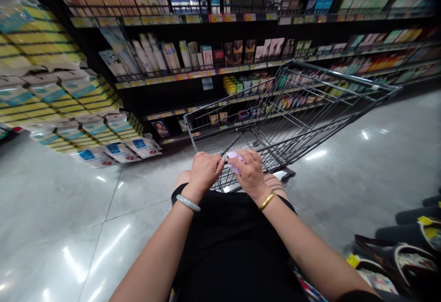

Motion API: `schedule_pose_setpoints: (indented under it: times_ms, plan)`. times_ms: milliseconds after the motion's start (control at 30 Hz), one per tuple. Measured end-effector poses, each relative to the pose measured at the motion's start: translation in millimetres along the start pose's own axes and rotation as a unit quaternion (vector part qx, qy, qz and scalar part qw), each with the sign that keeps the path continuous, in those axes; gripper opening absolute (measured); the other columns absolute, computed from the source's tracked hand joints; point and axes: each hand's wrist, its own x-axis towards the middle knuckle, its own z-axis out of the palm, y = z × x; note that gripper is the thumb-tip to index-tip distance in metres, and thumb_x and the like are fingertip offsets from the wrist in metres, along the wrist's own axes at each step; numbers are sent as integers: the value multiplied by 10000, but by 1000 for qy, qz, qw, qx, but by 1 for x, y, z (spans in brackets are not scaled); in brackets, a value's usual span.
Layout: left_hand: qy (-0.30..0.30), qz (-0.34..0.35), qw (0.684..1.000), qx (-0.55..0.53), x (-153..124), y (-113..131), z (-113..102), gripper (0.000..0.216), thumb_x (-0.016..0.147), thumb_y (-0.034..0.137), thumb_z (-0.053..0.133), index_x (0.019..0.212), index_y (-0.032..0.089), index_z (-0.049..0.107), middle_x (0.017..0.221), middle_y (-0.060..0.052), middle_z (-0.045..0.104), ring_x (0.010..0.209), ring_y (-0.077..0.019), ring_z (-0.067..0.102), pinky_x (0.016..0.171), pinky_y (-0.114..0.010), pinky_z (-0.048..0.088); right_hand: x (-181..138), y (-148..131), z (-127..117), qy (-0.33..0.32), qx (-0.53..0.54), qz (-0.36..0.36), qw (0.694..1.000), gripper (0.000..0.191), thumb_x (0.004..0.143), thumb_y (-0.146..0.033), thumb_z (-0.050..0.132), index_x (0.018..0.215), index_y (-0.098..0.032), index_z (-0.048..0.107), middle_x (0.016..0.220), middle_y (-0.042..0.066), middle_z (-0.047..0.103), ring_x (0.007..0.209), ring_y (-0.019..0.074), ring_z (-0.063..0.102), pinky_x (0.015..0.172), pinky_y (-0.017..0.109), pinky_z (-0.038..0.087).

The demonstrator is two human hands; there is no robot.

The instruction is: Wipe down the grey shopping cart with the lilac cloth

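My left hand (pixel 206 171) is closed at the near end of a grey wire shopping cart (pixel 292 143), its fingers curled over the cart's bar. Right beside it, my right hand (pixel 251 173) is closed around a small, lilac, crumpled-looking thing (pixel 235 160); its kind cannot be made out. This hand also rests at the cart's near end, where the fingers cover most of the bar. No goods show in the visible part of the basket. A pale bangle (pixel 188 203) circles my left wrist, and a gold bangle (pixel 267 200) my right.
Dark shelves (pixel 193 76) with boxes, bottles and tubes run along the far side. Stacked yellow-striped packs (pixel 65 93) stand on the left. Dark bins (pixel 389 272) with yellow tags line the lower right. The grey floor (pixel 69 201) is shiny.
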Motion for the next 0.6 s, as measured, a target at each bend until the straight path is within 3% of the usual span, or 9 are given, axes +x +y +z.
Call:
schedule_pose_setpoints:
  times_ms: [100,267,500,600]
  plan:
    - [1,-2,1000,-4,0,0,1,438,1002,401,337,709,206,598,625,-36,636,642,-180,587,743,-353,306,-7,0,0,6,14,-11,1000,170,840,-207,648,962,-292,732,1103,52,617,1055,236,502,965,405,403]
    - [3,-1,1000,-5,0,0,1,426,999,395,345,713,205,597,638,-38,645,652,-181,590,749,-356,307,15,13,-7,52,24,63,996,177,831,-203,650,974,-263,734,1077,77,591,1020,239,506,941,403,423]
    - [11,-5,1000,-11,0,0,1,422,996,389,359,706,206,604,634,-39,650,644,-180,589,744,-359,306,0,6,-8,-18,4,30,999,194,818,-188,659,976,-279,726,1103,63,608,1028,247,507,946,420,396]
    - [10,-6,1000,-17,-1,0,0,419,992,389,367,704,207,612,636,-42,653,645,-182,587,742,-359,307,-1,14,-8,-5,17,39,999,192,818,-197,663,982,-274,727,1094,68,604,1022,243,514,940,414,406]
